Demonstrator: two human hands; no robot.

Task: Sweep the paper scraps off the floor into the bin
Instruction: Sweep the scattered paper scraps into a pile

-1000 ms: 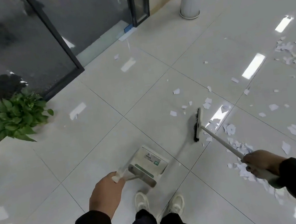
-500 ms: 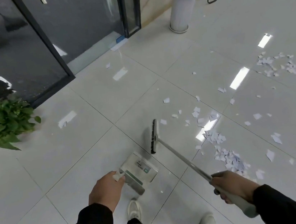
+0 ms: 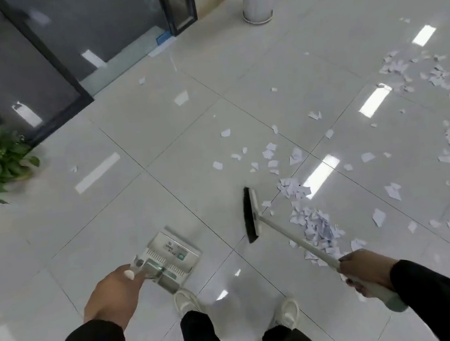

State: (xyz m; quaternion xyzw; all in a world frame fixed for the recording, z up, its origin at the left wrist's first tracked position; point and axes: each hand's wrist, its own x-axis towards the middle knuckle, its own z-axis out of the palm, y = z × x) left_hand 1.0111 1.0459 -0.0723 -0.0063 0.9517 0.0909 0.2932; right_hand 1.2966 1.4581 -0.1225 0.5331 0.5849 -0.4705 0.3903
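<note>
The floor [image 3: 156, 139] held paper scraps [image 3: 315, 225] heaped right of the broom [image 3: 250, 214], more strewn farther right. The dustpan [image 3: 172, 256] sat well left, across the bristles. A hard stroke risked scattering light pieces past it. The left hand [image 3: 114, 295] gripped the dustpan handle; the right hand [image 3: 367, 274] clasped the broomstick.

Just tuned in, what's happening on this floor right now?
A person is sweeping. The right hand grips a broom, its head beside a heap of paper scraps. The left hand holds a dustpan near the shoes. Many scraps lie scattered on the tiles; none visibly in the dustpan.
</note>
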